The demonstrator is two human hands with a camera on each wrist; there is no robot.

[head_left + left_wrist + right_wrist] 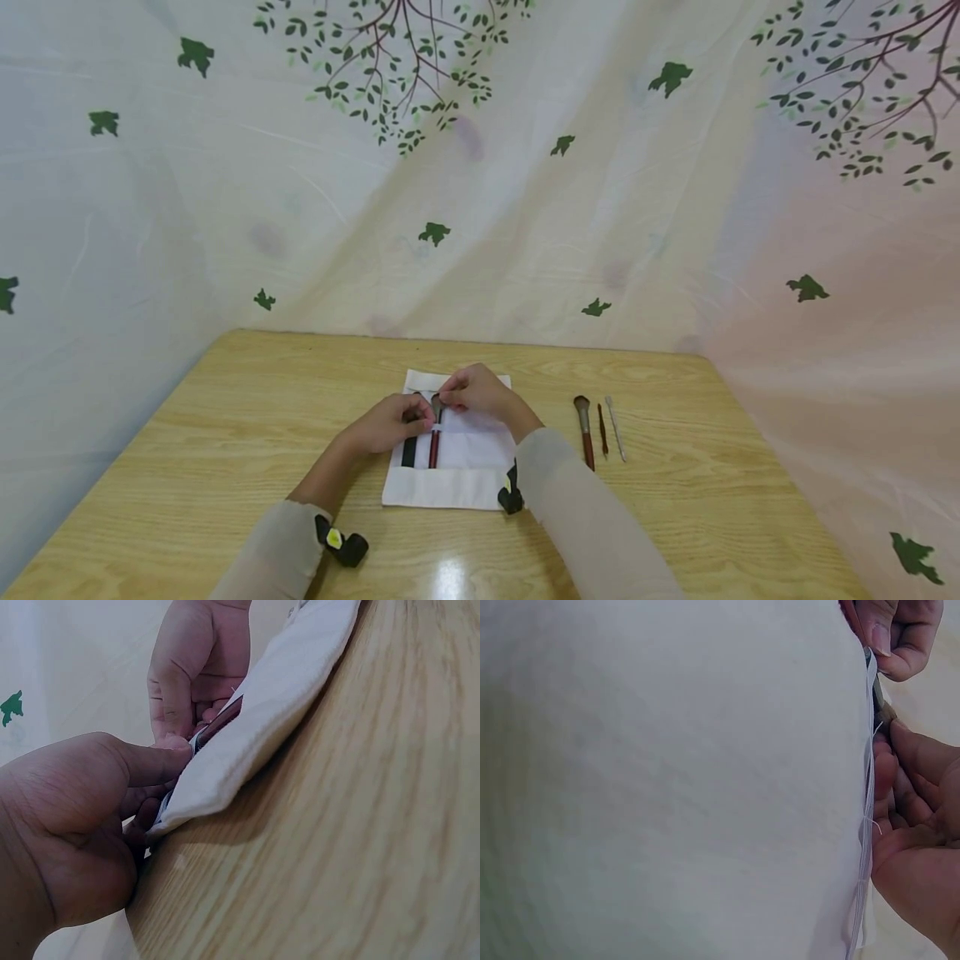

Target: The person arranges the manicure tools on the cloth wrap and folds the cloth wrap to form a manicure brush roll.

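Note:
A white cloth tool roll [472,454] lies spread on the table. In it, on the left, are a dark flat strip-like tool [408,452] and a brush with a dark red handle [433,450], its bristles toward the far side. My right hand [480,392] pinches the brush's bristle end between thumb and fingers, which also shows in the right wrist view. At the brush's middle, my left hand [386,423] pinches the white elastic band [437,427] with thumb and fingertips. The left wrist view shows both hands close together over the roll's cloth [277,697].
To the right of the roll lie a larger brush [584,429], a thin reddish-brown tool [602,429] and a slim silver tool [616,429], side by side on the wooden table [300,400]. A leaf-printed curtain [510,208] hangs behind the table.

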